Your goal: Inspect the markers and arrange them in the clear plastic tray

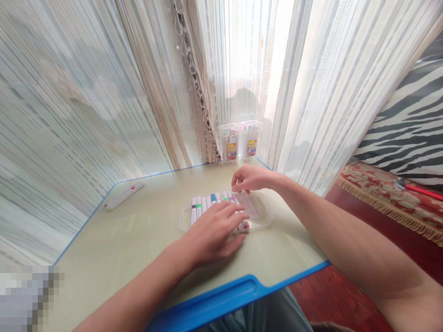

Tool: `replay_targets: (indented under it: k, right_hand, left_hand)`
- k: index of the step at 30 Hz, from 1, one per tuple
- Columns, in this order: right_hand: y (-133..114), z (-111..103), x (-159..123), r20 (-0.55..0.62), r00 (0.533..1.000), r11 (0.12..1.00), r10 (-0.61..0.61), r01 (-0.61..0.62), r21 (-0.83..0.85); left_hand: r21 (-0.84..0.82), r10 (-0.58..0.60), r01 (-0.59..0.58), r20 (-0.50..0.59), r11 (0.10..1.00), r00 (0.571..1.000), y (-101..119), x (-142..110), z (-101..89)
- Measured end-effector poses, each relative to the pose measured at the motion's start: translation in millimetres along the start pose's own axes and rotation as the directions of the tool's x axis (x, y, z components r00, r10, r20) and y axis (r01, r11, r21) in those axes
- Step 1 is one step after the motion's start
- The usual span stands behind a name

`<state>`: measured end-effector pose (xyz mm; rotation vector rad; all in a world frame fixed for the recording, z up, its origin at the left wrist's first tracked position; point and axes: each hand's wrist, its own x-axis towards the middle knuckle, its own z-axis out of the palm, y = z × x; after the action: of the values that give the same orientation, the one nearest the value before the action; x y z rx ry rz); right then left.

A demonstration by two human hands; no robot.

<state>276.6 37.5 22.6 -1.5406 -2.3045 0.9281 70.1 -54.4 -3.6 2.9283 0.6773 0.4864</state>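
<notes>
A clear plastic case [259,223] lies flat on the table, with a row of white markers [204,203] in it. Their coloured bands include black, green, blue and purple. Across the markers rests my left hand [221,226], its fingers stretched out and slightly apart, hiding the middle of the row. My right hand [252,179] is at the far edge of the case, fingers curled and thumb pressed towards the forefinger. Whatever is between those fingertips is too small to tell. A single white marker [124,196] with a red mark lies apart at the left.
Two upright clear cases [229,144] with yellow-and-red labels stand at the table's back edge, before string curtains [238,55]. The pale table [138,244] has a blue rim and a blue front tray [221,295]. A patterned rug and zebra-striped cloth [404,124] are at the right.
</notes>
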Motion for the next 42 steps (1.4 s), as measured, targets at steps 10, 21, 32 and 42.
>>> replay_targets:
  k: [10,21,32,42]
  right_hand:
    - [2.2,12.9,10.2,-0.423,0.901,0.988,-0.100,0.037,-0.153]
    - [-2.7,15.4,6.4,-0.436,0.887,0.971,-0.151,0.049,-0.235]
    - [0.1,19.2,7.1,-0.419,0.890,0.961,-0.181,0.069,-0.269]
    - [-0.5,20.8,7.0,-0.407,0.897,0.964,-0.170,0.066,-0.258]
  left_hand:
    - [-0.022,-0.261,0.264,-0.258,0.964,0.930,-39.2,-15.2,-19.5]
    - [-0.104,-0.539,0.542,-0.360,0.834,0.761,-83.4,-32.8,-21.0]
    - [-0.017,-0.680,0.724,-0.360,0.689,0.639,-113.9,-49.3,-21.5]
    - [0.187,-0.867,0.959,-0.417,0.211,0.272,-143.3,-85.7,-41.4]
